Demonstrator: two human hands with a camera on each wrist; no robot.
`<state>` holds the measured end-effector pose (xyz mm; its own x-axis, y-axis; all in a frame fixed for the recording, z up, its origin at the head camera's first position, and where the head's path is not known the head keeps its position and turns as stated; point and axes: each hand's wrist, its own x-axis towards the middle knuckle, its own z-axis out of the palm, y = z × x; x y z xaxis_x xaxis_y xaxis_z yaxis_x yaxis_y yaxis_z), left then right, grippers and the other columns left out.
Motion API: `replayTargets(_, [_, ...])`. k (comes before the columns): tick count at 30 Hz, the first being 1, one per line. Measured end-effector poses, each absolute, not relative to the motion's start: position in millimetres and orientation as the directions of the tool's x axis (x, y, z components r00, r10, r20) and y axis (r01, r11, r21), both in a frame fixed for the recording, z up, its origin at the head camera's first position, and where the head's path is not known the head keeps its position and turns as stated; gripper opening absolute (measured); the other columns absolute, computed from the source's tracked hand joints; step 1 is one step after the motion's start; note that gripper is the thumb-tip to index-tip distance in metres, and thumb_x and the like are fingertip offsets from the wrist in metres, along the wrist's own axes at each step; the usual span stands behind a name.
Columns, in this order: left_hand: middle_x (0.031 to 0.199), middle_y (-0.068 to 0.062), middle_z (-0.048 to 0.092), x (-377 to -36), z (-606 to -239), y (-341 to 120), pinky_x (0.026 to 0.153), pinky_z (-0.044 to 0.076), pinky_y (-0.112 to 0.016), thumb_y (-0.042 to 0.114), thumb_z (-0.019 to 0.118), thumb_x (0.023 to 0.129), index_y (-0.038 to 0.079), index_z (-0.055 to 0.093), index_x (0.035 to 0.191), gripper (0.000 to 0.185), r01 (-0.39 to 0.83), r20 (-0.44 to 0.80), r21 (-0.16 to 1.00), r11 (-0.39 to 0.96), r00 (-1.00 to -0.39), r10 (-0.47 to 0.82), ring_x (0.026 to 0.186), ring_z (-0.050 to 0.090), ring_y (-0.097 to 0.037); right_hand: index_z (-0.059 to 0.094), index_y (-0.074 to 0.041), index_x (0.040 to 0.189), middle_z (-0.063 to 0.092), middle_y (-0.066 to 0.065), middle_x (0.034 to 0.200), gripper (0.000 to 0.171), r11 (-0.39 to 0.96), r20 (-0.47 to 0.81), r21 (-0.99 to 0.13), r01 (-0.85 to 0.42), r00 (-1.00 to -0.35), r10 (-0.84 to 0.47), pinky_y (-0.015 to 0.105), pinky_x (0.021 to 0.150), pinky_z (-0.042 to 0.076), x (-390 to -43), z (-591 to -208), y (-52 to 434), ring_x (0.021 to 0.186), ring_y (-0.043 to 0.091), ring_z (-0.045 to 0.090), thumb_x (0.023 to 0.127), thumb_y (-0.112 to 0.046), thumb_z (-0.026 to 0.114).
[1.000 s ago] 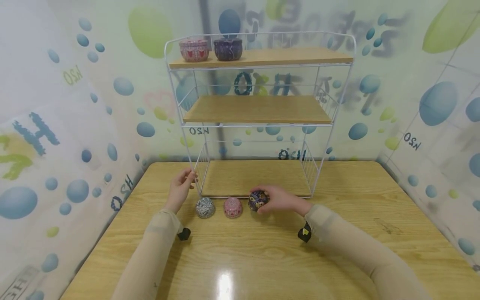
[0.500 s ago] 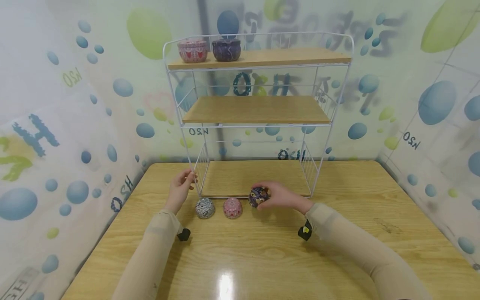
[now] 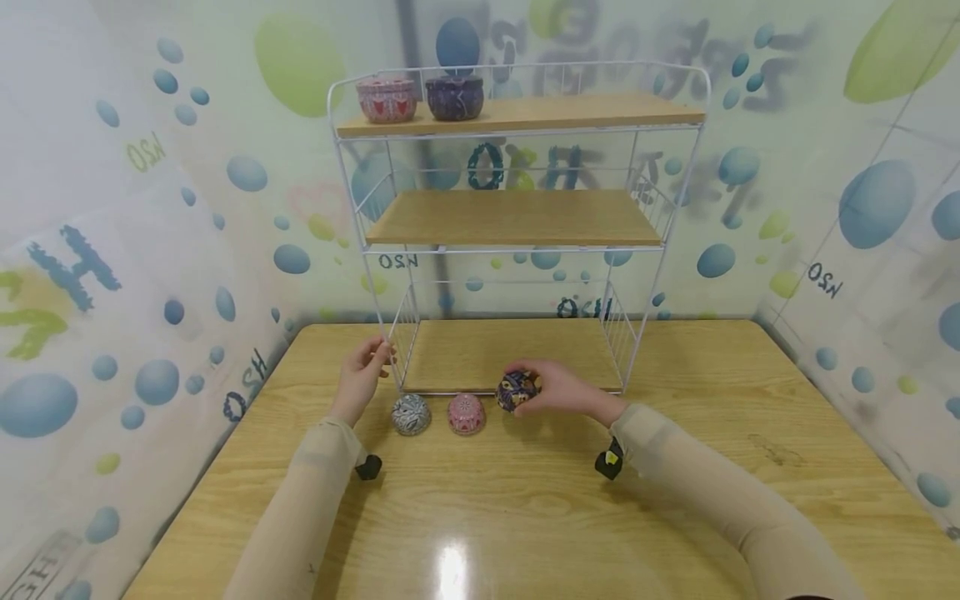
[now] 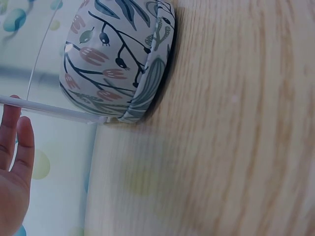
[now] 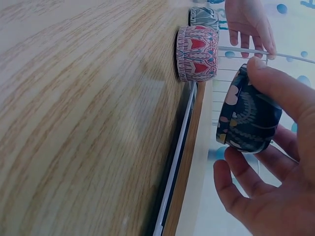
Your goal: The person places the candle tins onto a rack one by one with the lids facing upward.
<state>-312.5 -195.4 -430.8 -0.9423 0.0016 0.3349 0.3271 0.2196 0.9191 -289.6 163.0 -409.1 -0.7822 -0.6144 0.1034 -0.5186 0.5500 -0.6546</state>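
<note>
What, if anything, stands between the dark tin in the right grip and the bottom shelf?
Nothing visible: the right grip holds the dark tin raised off the table at the open front of the bottom shelf. The pink tin sits off to the left.

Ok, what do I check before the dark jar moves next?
1. Dark jar gripped: ok, between the right hand's thumb and fingers.
2. Dark jar off the table: ok, lifted.
3. Left hand on the shelf post: ok, touching.
4. Pink jar and grey jar apart: ok, there's a gap.
5. Anything inside the dark jar: cannot tell, its inside is hidden.
</note>
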Motion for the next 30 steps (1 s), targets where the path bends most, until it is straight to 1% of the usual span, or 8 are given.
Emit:
replayTargets(4, [0.109, -0.027, 0.06, -312.7, -431.7, -194.6, 0.074, 0.054, -0.037, 0.028, 0.052, 0.102, -0.009, 0.054, 0.12, 0.041, 0.328, 0.337, 0.918, 0.223, -0.941, -0.001, 0.09, 0.06, -0.015, 0.052, -0.005, 0.136, 0.06, 0.009, 0.12, 0.07, 0.556, 0.102, -0.647, -0.522, -0.782, -0.615, 0.035, 0.08, 0.052, -290.3, -410.1, 162.4, 0.101, 0.024, 0.057, 0.076, -0.023, 0.084])
replayTargets(8, [0.111, -0.033, 0.057, -313.1, -432.7, -194.3, 0.071, 0.053, -0.032, 0.031, 0.052, 0.101, -0.008, 0.054, 0.119, 0.044, 0.35, 0.359, 0.91, 0.222, -0.933, 0.002, 0.087, 0.059, -0.011, 0.046, -0.005, 0.142, 0.055, 0.014, 0.133, 0.076, 0.542, 0.106, -0.652, -0.531, -0.771, -0.628, 0.038, 0.083, 0.052, -292.2, -412.8, 162.5, 0.106, 0.027, 0.056, 0.078, -0.022, 0.083])
replayTargets(11, [0.11, -0.032, 0.057, -313.6, -433.3, -194.5, 0.07, 0.053, -0.031, 0.032, 0.053, 0.101, -0.005, 0.057, 0.117, 0.041, 0.36, 0.369, 0.907, 0.218, -0.929, 0.001, 0.086, 0.059, -0.01, 0.044, -0.006, 0.144, 0.05, 0.015, 0.139, 0.078, 0.53, 0.112, -0.656, -0.537, -0.764, -0.635, 0.039, 0.086, 0.052, -292.6, -413.9, 162.9, 0.11, 0.029, 0.056, 0.078, -0.023, 0.082])
replayTargets(13, [0.11, -0.032, 0.058, -313.9, -433.5, -194.5, 0.07, 0.053, -0.031, 0.032, 0.053, 0.101, -0.004, 0.058, 0.116, 0.039, 0.363, 0.372, 0.906, 0.216, -0.928, 0.0, 0.085, 0.059, -0.01, 0.046, -0.006, 0.143, 0.05, 0.015, 0.139, 0.077, 0.528, 0.113, -0.657, -0.538, -0.763, -0.636, 0.039, 0.087, 0.052, -292.4, -413.9, 163.1, 0.111, 0.029, 0.057, 0.078, -0.025, 0.082])
replayTargets(16, [0.108, -0.032, 0.058, -313.8, -433.5, -194.2, 0.07, 0.053, -0.032, 0.031, 0.053, 0.101, -0.006, 0.057, 0.117, 0.041, 0.36, 0.37, 0.907, 0.221, -0.929, -0.005, 0.085, 0.059, -0.01, 0.05, -0.006, 0.14, 0.052, 0.015, 0.137, 0.074, 0.526, 0.11, -0.663, -0.532, -0.765, -0.635, 0.036, 0.084, 0.053, -291.9, -413.6, 163.0, 0.109, 0.028, 0.057, 0.078, -0.026, 0.083])
replayTargets(21, [0.107, -0.028, 0.059, -311.9, -432.9, -193.4, 0.071, 0.053, -0.032, 0.03, 0.053, 0.101, -0.01, 0.054, 0.121, 0.044, 0.344, 0.355, 0.912, 0.224, -0.935, -0.008, 0.086, 0.059, -0.01, 0.049, -0.005, 0.14, 0.054, 0.012, 0.132, 0.072, 0.515, 0.098, -0.687, -0.513, -0.768, -0.634, 0.033, 0.078, 0.053, -291.3, -413.9, 162.6, 0.103, 0.023, 0.056, 0.079, -0.023, 0.082])
replayTargets(25, [0.108, -0.025, 0.06, -311.5, -433.1, -193.5, 0.072, 0.053, -0.033, 0.032, 0.053, 0.101, -0.007, 0.056, 0.12, 0.043, 0.34, 0.35, 0.914, 0.224, -0.937, -0.008, 0.087, 0.059, -0.01, 0.049, -0.006, 0.14, 0.055, 0.009, 0.13, 0.072, 0.519, 0.095, -0.691, -0.503, -0.775, -0.625, 0.032, 0.077, 0.053, -291.6, -414.5, 162.3, 0.101, 0.021, 0.056, 0.079, -0.024, 0.082])
replayTargets(30, [0.11, -0.027, 0.06, -312.1, -433.5, -193.9, 0.073, 0.054, -0.036, 0.034, 0.053, 0.1, -0.002, 0.058, 0.118, 0.04, 0.338, 0.349, 0.914, 0.225, -0.937, -0.008, 0.087, 0.059, -0.011, 0.05, -0.005, 0.139, 0.056, 0.01, 0.129, 0.071, 0.51, 0.108, -0.694, -0.508, -0.774, -0.624, 0.032, 0.077, 0.053, -292.1, -415.5, 161.9, 0.101, 0.022, 0.056, 0.078, -0.022, 0.083])
